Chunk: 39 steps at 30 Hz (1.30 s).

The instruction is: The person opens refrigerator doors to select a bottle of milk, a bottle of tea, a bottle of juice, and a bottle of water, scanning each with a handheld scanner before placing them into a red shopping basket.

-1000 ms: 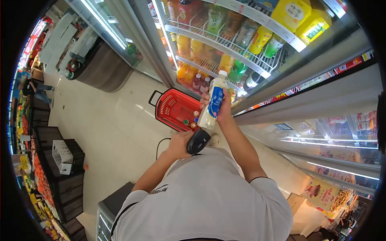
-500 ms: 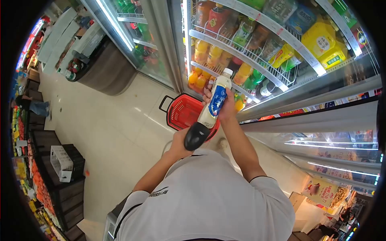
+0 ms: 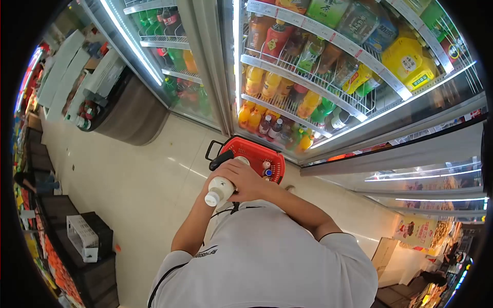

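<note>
A bottle [image 3: 221, 188] of pale drink with a white cap is tipped so its cap points toward my body. My right hand [image 3: 247, 178] is wrapped round its middle. Close against it, my left hand [image 3: 214, 173] is closed on a black rounded handheld device [image 3: 222, 160], whose end sticks out above the fingers; the rest is hidden. The bottle's label is covered by the hands. Just beyond and below them, a red shopping basket [image 3: 280, 160] with a black handle stands on the floor, with a few small capped items inside.
In front is a drinks fridge [image 3: 303, 69] with shelves of bottles, its glass door [image 3: 411, 154] swung open to the right. A rounded counter [image 3: 138, 115] stands at left. A white crate [image 3: 82, 238] sits by the produce shelves. A person [image 3: 38, 183] is at far left.
The bottle has come down toward my body and turned over, its cap now facing me instead of the fridge. The black device has moved up and left. More of the basket's contents show.
</note>
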### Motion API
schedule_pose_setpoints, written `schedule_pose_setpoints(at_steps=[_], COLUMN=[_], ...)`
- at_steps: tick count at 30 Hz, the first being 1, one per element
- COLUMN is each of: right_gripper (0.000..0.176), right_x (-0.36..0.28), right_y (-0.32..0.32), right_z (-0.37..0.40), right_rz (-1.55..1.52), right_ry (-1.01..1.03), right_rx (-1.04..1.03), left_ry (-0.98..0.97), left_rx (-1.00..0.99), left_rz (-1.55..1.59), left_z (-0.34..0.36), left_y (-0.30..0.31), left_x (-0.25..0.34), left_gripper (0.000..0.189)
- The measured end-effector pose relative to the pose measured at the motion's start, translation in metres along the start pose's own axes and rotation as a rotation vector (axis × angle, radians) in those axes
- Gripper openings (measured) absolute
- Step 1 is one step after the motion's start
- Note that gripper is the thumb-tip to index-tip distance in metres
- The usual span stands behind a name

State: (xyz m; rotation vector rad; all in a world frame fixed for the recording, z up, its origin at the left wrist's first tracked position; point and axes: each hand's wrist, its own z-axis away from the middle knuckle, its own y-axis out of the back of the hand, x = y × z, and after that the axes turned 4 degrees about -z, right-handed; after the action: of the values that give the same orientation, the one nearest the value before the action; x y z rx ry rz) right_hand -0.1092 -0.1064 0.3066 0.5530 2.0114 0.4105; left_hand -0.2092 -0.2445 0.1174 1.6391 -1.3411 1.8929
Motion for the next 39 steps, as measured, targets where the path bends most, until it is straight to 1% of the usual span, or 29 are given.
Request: schedule_pose_setpoints(at_steps=[2,4,6,8,9,10,11,12,13,14,16,17,18,20,21,22,24,25,27,28,30,31,32,33,34,35,36,38,39], right_gripper=[0.066,0.067,0.067,0.069,0.069,0.07,0.07,0.07,0.071,0.071,0.075,0.074,0.074,0.076,0.081,0.09,0.077,0.077,0.057,0.057,0.047,0.043,0.043,0.039,0.036,0.033,0.033,0.036,0.036], right_x=[0.0,-0.009,-0.016,-0.021,-0.025,-0.029,-0.032,-0.035,-0.037,-0.038,-0.042,-0.043,-0.043,-0.042,-0.044,-0.044,-0.041,-0.038,-0.033,-0.031,-0.023,-0.015,-0.004,0.007,0.011,0.018,0.028,0.068,0.075], right_y=[-0.01,-0.008,-0.008,-0.007,-0.005,-0.005,-0.006,-0.008,-0.01,-0.011,-0.011,-0.009,-0.01,-0.013,-0.015,-0.011,-0.017,-0.017,-0.014,-0.013,-0.02,-0.026,-0.028,-0.03,-0.029,-0.027,-0.03,-0.038,-0.041], right_z=[0.002,0.002,0.003,0.008,0.011,0.013,0.015,0.018,0.019,0.019,0.015,0.012,0.013,0.017,0.018,0.018,0.019,0.018,0.015,0.019,0.033,0.039,0.045,0.052,0.053,0.054,0.065,0.1,0.109], right_rz=[-0.043,-0.029,0.028,0.052,0.126,0.2,0.203,0.202,0.201,0.204,0.128,-0.019,-0.016,-0.539,-0.792,-0.885,-1.145,-1.139,-1.54,-1.534,-1.777,-1.728,-1.725,-1.748,-1.77,-1.789,-1.785,-1.801,-1.716], right_ry=[-0.149,-0.164,-0.165,-0.185,-0.228,-0.27,-0.273,-0.422,-0.571,-0.572,-0.633,-0.763,-0.766,-0.849,-0.812,-0.846,-0.857,-0.861,-1.137,-1.145,-0.988,-1.007,-1.014,-1.052,-1.095,-1.141,-1.16,-1.274,-1.353], right_rx=[-0.035,-0.051,0.035,0.035,0.024,0.012,0.008,-0.001,-0.009,-0.01,0.034,-0.003,0.001,0.095,0.127,0.069,0.157,0.161,0.306,0.3,0.503,0.584,0.578,0.657,0.738,0.803,0.799,0.917,0.982], left_ry=[0.181,0.359,0.535,0.711,0.799,0.799,0.81,0.822,0.832,0.832,0.776,0.737,0.74,0.648,0.655,0.662,0.64,0.643,0.612,0.608,0.531,0.539,0.536,0.519,0.504,0.59,0.595,0.691,0.685], left_rx=[0.021,0.043,0.066,0.093,0.107,0.105,0.108,0.112,0.131,0.129,0.251,0.265,0.26,0.334,0.338,0.32,0.343,0.337,0.359,0.362,0.423,0.514,0.518,0.473,0.432,0.549,0.561,0.385,0.357], left_rz=[0.178,0.355,0.534,0.714,0.805,0.812,0.761,0.709,0.741,0.743,0.67,0.698,0.699,0.716,0.742,0.757,0.664,0.669,0.714,0.723,0.696,0.712,0.718,0.6,0.484,0.287,0.297,-0.422,-0.643], left_z=[-0.009,-0.014,-0.015,-0.016,-0.02,-0.023,-0.027,-0.03,-0.033,-0.035,-0.039,-0.04,-0.041,-0.043,-0.044,-0.043,-0.04,-0.041,-0.041,-0.041,-0.043,-0.043,-0.043,-0.04,-0.037,-0.033,-0.025,-0.011,0.0], left_y=[-0.014,-0.019,-0.021,-0.02,-0.024,-0.025,-0.026,-0.025,-0.018,-0.016,-0.018,-0.018,-0.018,-0.014,-0.009,-0.004,0.001,0.004,0.01,0.008,0.007,0.014,0.031,0.056,0.056,0.053,0.062,0.097,0.103], left_x=[0.011,0.026,0.043,0.061,0.068,0.072,0.074,0.075,0.067,0.064,0.06,0.058,0.055,0.046,0.04,0.035,0.033,0.03,0.026,0.024,0.023,0.009,-0.011,-0.038,-0.033,-0.031,-0.043,-0.08,-0.085], left_gripper=[0.04,0.041,0.042,0.044,0.044,0.044,0.045,0.046,0.047,0.047,0.047,0.047,0.047,0.044,0.045,0.046,0.049,0.049,0.044,0.044,0.039,0.03,0.03,0.028,0.027,0.02,0.02,0.024,0.027])
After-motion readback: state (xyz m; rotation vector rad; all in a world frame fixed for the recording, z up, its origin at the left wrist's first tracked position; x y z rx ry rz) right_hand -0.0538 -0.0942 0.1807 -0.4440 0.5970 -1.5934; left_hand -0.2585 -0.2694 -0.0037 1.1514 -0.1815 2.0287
